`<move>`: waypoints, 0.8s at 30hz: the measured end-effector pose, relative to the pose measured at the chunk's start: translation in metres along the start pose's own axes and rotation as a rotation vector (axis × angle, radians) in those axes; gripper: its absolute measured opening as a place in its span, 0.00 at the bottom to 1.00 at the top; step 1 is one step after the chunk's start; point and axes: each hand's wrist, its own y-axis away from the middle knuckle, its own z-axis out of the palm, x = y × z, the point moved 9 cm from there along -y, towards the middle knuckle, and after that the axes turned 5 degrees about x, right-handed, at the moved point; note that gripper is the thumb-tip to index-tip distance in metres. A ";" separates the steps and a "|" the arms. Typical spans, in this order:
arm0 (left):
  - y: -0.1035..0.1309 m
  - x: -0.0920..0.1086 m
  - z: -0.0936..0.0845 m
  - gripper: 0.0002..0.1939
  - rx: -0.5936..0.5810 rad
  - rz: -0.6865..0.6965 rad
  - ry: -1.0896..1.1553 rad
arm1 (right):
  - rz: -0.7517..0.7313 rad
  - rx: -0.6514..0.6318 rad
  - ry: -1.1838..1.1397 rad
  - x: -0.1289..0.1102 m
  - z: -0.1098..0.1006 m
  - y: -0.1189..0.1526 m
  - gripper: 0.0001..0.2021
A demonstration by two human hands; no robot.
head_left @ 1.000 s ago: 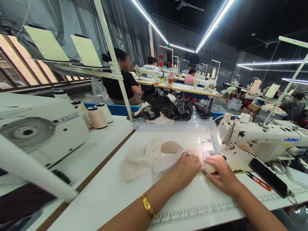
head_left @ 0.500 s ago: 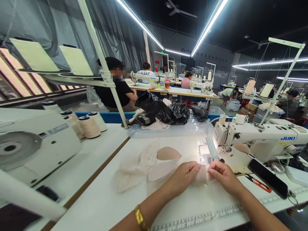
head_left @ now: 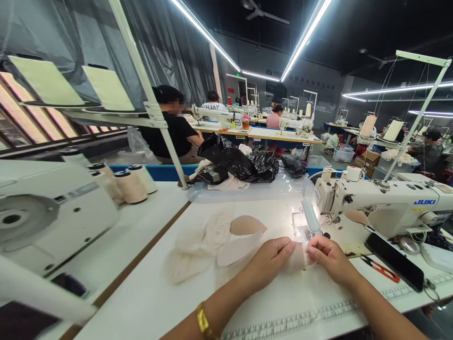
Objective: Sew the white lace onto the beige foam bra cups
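Note:
Between my two hands is a small piece of beige fabric (head_left: 296, 259), just in front of the sewing machine's needle area. My left hand (head_left: 274, 259) pinches its left side between thumb and fingers. At the right edge, my right hand (head_left: 327, 257) is closed on the same fabric, its fingers curled. To the left lie a beige bra cup (head_left: 247, 225), a paler cup piece (head_left: 237, 250) and sheer cream lace (head_left: 198, 245). The white sewing machine (head_left: 382, 203) stands behind my right hand, its lamp (head_left: 310, 215) lit over the plate.
Right of my hands lie red-handled thread snips (head_left: 384, 270) and a black phone (head_left: 394, 261). A ruler strip (head_left: 293, 323) runs along the table's front edge. Black plastic bags (head_left: 244, 160) lie at the back. Thread cones (head_left: 130, 186) stand on the left table near another machine (head_left: 53, 212).
Both hands keep nearly the same place and grip on the fabric. The camera view has shifted very slightly.

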 end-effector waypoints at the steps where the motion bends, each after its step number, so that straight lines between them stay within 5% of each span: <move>1: 0.001 0.003 0.000 0.24 -0.006 0.029 -0.014 | -0.039 -0.005 0.060 -0.003 0.001 0.001 0.13; 7: 0.013 0.026 -0.002 0.21 -0.102 0.272 -0.152 | -0.357 0.041 0.264 -0.027 -0.002 0.020 0.06; 12: 0.008 0.004 -0.008 0.26 -0.167 0.013 0.156 | -0.635 0.148 0.356 -0.048 -0.005 0.060 0.18; 19: 0.019 0.007 0.022 0.20 -0.340 -0.140 0.406 | -0.767 0.265 0.517 -0.064 0.000 0.078 0.24; 24: 0.011 0.001 -0.004 0.25 0.000 -0.083 0.127 | -0.631 0.425 0.651 -0.064 -0.015 0.071 0.20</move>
